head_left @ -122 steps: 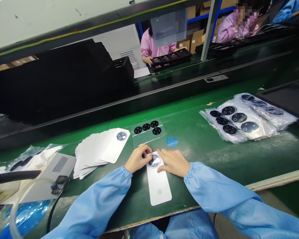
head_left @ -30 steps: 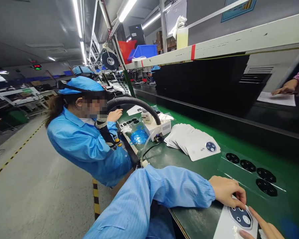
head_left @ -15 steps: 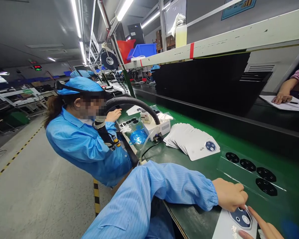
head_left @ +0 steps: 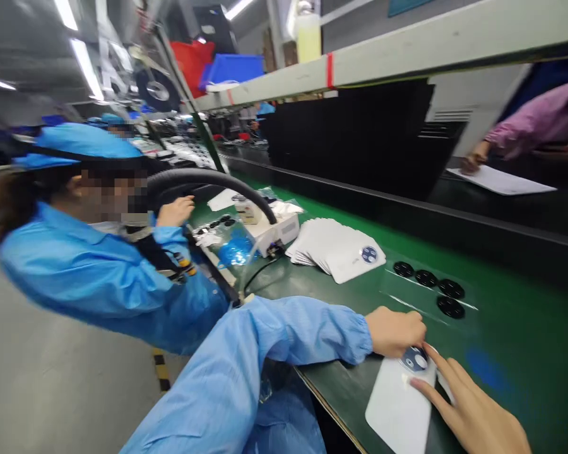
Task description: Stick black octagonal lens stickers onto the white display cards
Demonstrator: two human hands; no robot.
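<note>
A white panel (head_left: 400,403) with rounded corners lies near the front edge of the green bench, a dark-blue lens-patterned patch (head_left: 414,359) at its far end. My left hand (head_left: 397,331) is curled over the patch's far edge; its fingertips are mostly hidden. From the right, my right hand (head_left: 483,410) holds the panel, thumb on the white face and index finger at the patch's edge. Beyond my hands, several black lens-patterned pieces (head_left: 426,278) sit on a clear film. Farther left lies a fanned stack of similar white panels (head_left: 331,246).
A co-worker in a blue coat (head_left: 108,265) sits to my left. Between us are a white box (head_left: 284,230), a black ribbed hose (head_left: 218,176) and crumpled blue film (head_left: 236,248). A black partition (head_left: 345,139) runs behind the bench; another person's pink sleeve (head_left: 539,120) shows beyond it.
The camera view has shifted, so the bench and hands appear farther left and higher. More of my right hand and the panel shows. Both hands stay at the patch.
</note>
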